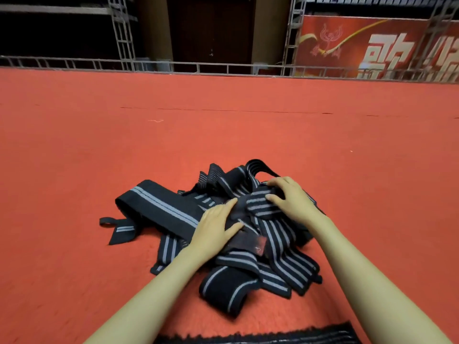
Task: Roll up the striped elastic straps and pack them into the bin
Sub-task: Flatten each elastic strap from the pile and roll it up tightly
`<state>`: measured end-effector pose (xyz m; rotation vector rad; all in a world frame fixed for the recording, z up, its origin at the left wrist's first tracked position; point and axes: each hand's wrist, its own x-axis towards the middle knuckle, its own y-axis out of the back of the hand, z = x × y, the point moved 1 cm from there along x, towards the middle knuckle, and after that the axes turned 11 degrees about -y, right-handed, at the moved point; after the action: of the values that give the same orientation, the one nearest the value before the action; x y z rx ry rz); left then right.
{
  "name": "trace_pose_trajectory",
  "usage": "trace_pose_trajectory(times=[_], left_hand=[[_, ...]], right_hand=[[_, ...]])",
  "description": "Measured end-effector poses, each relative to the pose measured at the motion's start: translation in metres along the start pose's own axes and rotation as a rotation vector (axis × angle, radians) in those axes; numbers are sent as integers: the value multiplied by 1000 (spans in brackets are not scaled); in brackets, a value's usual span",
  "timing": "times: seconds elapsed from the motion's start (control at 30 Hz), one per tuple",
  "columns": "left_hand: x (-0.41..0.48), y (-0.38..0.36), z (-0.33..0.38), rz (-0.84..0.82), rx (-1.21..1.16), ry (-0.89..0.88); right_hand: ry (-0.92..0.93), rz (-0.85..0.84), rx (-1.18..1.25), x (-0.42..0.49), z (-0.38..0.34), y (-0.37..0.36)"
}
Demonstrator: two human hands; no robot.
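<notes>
A tangled heap of black elastic straps with grey stripes lies on the red carpet in front of me. One wide strap stretches out to the left of the heap. My left hand rests flat on the middle of the heap, fingers straight. My right hand is at the top right of the heap, its fingers curled over a striped strap end. No bin is in view.
Red carpet spreads wide on all sides. A metal truss railing runs along the far edge, with a red banner behind it at the right. A dark knitted edge shows at the bottom of the view.
</notes>
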<state>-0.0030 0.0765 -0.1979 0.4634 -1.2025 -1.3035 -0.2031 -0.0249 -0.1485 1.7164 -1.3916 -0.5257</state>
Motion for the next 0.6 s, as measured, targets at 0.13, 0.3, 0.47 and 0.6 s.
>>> trace_pose_trajectory(times=[0.13,0.3,0.47,0.6], left_hand=[[-19,-1,-9,12,28,-7],[-17,0,-8,1,-74,61],[-25,8,0,-30,-121,22],[-17,26,-4,40,-245,89]], right_hand=[[-5,-82,-1,-19,8,-4],[-96,-84,-45,-34,7,-12],[-88,95,-135,-31,-1,-15],[0,266,-113,-25,-14,-13]])
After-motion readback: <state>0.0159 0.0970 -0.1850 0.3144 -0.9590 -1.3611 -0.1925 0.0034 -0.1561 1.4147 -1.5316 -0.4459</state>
